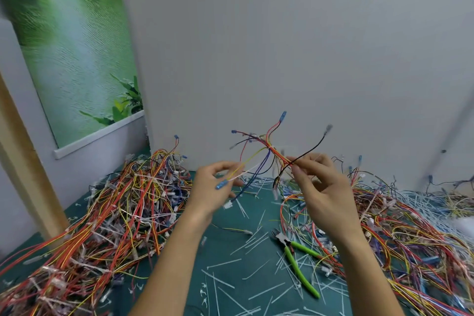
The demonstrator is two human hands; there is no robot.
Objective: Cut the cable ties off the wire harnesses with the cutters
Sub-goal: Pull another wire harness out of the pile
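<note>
Cut cable ties (223,279) litter the green mat (230,236) at 6 o'clock; cutters (298,264) at 5. Left hand (213,187) and right hand (320,187) pinch one wire harness (272,151) before the grey wall (282,46).

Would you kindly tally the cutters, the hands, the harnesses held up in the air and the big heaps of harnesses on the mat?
Cutters: 1
Hands: 2, the left hand and the right hand
Held-up harness: 1
Harness heaps: 2, the left heap and the right heap
Total: 6
</note>
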